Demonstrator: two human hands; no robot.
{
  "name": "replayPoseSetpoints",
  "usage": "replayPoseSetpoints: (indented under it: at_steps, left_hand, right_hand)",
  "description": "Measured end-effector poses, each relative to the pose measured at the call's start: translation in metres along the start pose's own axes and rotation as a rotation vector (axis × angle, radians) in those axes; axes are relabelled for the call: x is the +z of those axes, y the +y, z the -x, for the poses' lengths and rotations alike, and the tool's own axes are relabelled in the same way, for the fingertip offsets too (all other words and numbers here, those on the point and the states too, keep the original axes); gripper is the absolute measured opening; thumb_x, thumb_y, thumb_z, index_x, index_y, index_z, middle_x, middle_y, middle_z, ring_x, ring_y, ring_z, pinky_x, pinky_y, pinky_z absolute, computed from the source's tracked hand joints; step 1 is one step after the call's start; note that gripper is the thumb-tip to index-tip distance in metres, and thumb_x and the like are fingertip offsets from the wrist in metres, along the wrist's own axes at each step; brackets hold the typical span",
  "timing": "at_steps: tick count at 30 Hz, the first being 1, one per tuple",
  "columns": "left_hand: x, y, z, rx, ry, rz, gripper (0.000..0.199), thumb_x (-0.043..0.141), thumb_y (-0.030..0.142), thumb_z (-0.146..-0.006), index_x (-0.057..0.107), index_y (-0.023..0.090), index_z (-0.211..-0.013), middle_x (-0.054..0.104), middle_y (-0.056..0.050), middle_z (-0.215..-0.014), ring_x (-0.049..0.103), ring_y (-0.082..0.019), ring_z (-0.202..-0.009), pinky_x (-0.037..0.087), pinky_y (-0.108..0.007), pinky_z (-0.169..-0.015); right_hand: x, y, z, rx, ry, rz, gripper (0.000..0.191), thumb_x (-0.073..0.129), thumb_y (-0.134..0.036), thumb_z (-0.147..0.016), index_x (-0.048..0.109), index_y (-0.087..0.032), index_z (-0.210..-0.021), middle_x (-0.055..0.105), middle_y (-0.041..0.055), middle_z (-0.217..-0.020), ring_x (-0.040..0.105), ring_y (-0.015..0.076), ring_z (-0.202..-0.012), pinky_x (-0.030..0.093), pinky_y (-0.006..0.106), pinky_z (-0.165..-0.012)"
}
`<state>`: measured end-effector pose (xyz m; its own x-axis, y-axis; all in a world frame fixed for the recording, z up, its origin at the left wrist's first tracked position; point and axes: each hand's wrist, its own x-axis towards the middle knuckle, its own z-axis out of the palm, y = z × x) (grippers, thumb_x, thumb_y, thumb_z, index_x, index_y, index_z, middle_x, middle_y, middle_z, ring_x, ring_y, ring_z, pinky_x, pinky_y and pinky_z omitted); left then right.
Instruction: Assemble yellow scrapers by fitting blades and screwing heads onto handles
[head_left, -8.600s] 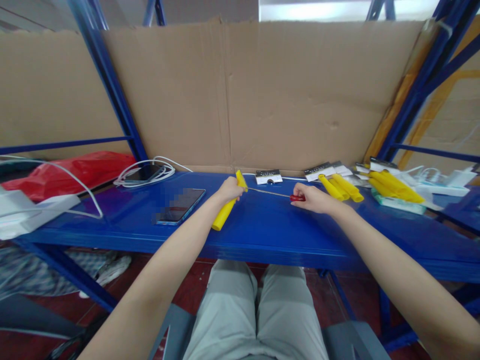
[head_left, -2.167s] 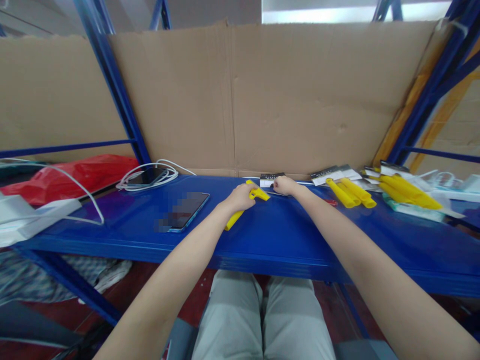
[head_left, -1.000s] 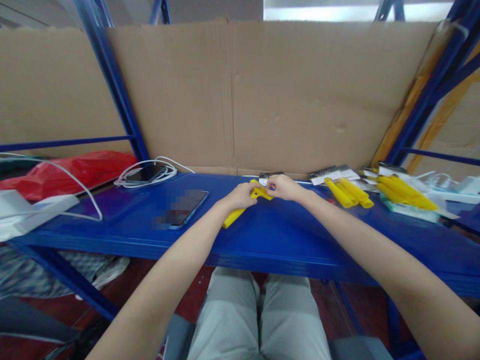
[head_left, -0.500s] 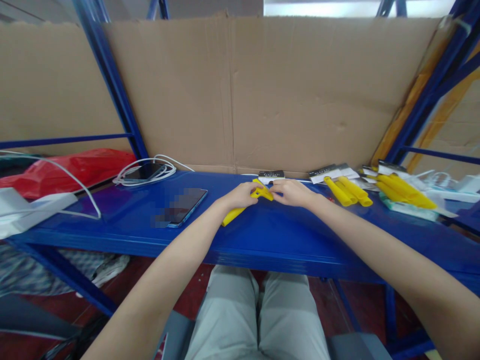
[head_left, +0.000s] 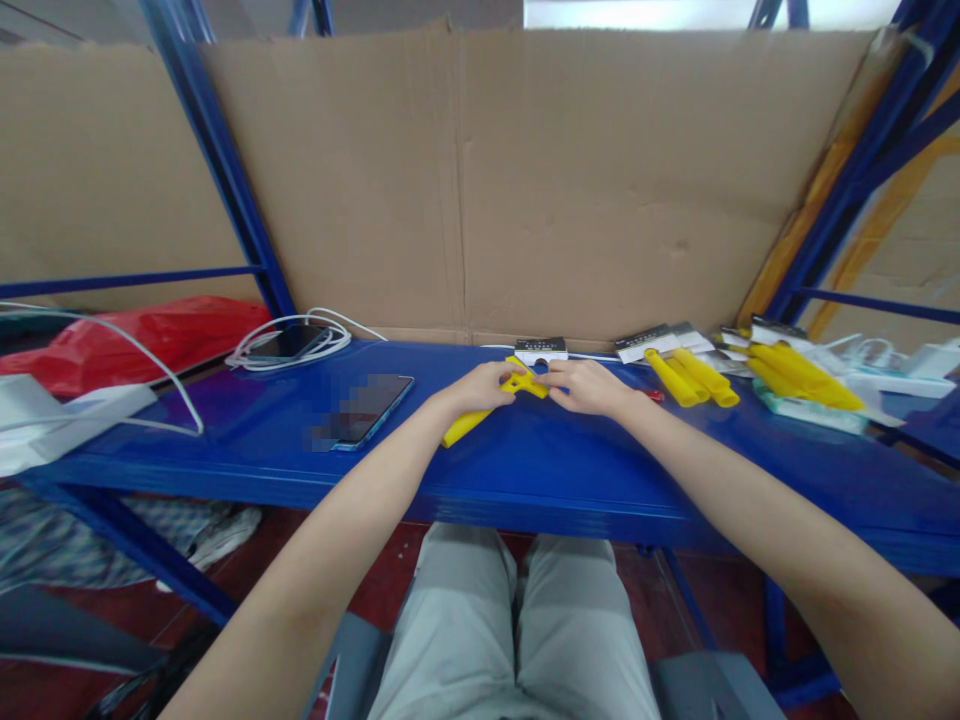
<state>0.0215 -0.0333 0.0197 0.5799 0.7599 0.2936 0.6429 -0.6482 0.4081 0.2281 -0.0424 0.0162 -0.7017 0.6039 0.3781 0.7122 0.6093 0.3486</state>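
A yellow plastic tool (head_left: pixel 466 428) with a tube-like handle and a forked, Y-shaped head lies low over the blue table, its handle slanting toward me. My left hand (head_left: pixel 484 388) is closed around it where the handle meets the head, and hides that part. From the other side, the fingers of my right hand (head_left: pixel 581 386) are closed at the right end of the head. Whether they also pinch some small part is too small to tell. Just behind the hands lies a black-and-white card (head_left: pixel 541 349).
Several yellow handles (head_left: pixel 691 378) lie on cards at the right, near a small red item (head_left: pixel 654 396). More yellow pieces (head_left: pixel 806 376) rest on a pack beyond. At left are a phone (head_left: pixel 373 410), a coiled white cable (head_left: pixel 330 345) and a red bag (head_left: pixel 172 335). Cardboard (head_left: pixel 570 190) walls the back.
My right fingers have shifted slightly at the tool's head, and more of the head's fork shows. The red item beside my right wrist shows more. The left hand keeps its grip.
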Motion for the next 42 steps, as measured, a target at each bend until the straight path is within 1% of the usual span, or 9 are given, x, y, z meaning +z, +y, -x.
replayPoseSetpoints:
  at_steps: [6,13,25,28,32,34,37,39,42]
  left_hand:
    - [-0.001,0.002,0.0,0.0,-0.037,0.007,0.05,0.053,0.006,-0.069,0.057,0.016,-0.118,0.062,-0.006,-0.12,0.059,-0.017,-0.103,0.042,-0.029,-0.093]
    - [-0.001,-0.001,-0.001,0.005,-0.062,0.029,0.05,0.054,0.007,-0.07,0.057,0.017,-0.119,0.063,-0.005,-0.117,0.06,-0.017,-0.1,0.043,-0.03,-0.092]
    - [-0.001,-0.005,-0.003,0.041,-0.097,0.015,0.049,0.057,0.008,-0.07,0.058,0.016,-0.118,0.063,-0.005,-0.117,0.059,-0.018,-0.099,0.043,-0.029,-0.09]
    - [-0.001,-0.006,-0.002,0.036,-0.105,0.024,0.05,0.058,0.009,-0.07,0.058,0.016,-0.119,0.064,-0.005,-0.114,0.062,-0.016,-0.089,0.046,-0.027,-0.084]
    - [-0.002,-0.005,0.001,-0.029,-0.158,0.08,0.05,0.055,0.009,-0.073,0.055,0.017,-0.123,0.067,-0.006,-0.101,0.06,-0.011,-0.061,0.048,-0.025,-0.064]
    - [-0.002,-0.004,0.002,-0.06,-0.163,0.094,0.05,0.054,0.01,-0.074,0.055,0.017,-0.124,0.068,-0.007,-0.098,0.058,-0.01,-0.056,0.048,-0.025,-0.059]
    - [-0.003,-0.005,0.001,-0.056,-0.159,0.088,0.051,0.054,0.009,-0.074,0.054,0.016,-0.124,0.067,-0.008,-0.105,0.062,-0.013,-0.067,0.05,-0.026,-0.065]
    - [-0.003,-0.006,-0.001,-0.012,-0.144,0.063,0.05,0.055,0.007,-0.073,0.056,0.015,-0.122,0.065,-0.009,-0.112,0.064,-0.017,-0.085,0.049,-0.029,-0.078]
    - [-0.003,-0.008,-0.003,0.051,-0.104,0.027,0.048,0.056,0.006,-0.071,0.059,0.014,-0.119,0.061,-0.009,-0.122,0.057,-0.02,-0.108,0.041,-0.032,-0.095]
  right_hand:
    - [0.0,0.003,0.003,-0.044,0.037,0.031,0.037,0.041,-0.02,-0.085,0.066,-0.021,-0.113,0.063,0.0074,-0.091,0.054,0.015,-0.072,0.035,0.025,-0.061]
    - [-0.002,0.004,0.005,-0.068,0.024,0.062,0.036,0.042,-0.021,-0.086,0.066,-0.024,-0.114,0.061,0.0064,-0.085,0.05,0.0131,-0.065,0.03,0.025,-0.057]
    - [-0.003,0.008,0.007,-0.158,0.059,0.005,0.036,0.044,-0.019,-0.085,0.067,-0.023,-0.111,0.062,0.0072,-0.087,0.051,0.0133,-0.065,0.032,0.025,-0.056]
    - [-0.002,0.008,0.006,-0.172,0.055,0.003,0.036,0.044,-0.019,-0.085,0.067,-0.023,-0.112,0.062,0.0067,-0.085,0.051,0.0134,-0.064,0.032,0.025,-0.056]
    - [-0.002,0.007,0.006,-0.174,0.059,-0.001,0.035,0.043,-0.019,-0.085,0.069,-0.024,-0.108,0.062,0.0063,-0.085,0.051,0.0134,-0.065,0.032,0.025,-0.055]
    - [-0.003,0.006,0.006,-0.178,0.061,-0.007,0.035,0.043,-0.019,-0.084,0.069,-0.024,-0.107,0.062,0.0064,-0.085,0.051,0.0136,-0.065,0.032,0.025,-0.055]
    - [-0.003,0.005,0.006,-0.181,0.075,-0.028,0.035,0.042,-0.019,-0.084,0.069,-0.024,-0.107,0.062,0.0063,-0.084,0.05,0.0139,-0.064,0.033,0.026,-0.055]
    - [-0.002,0.004,0.007,-0.18,0.097,-0.056,0.036,0.042,-0.019,-0.084,0.069,-0.024,-0.106,0.062,0.006,-0.083,0.05,0.0139,-0.064,0.034,0.025,-0.056]
    - [0.002,0.003,0.007,-0.147,0.163,-0.155,0.035,0.043,-0.016,-0.082,0.071,-0.022,-0.101,0.062,0.0052,-0.08,0.051,0.014,-0.066,0.037,0.025,-0.059]
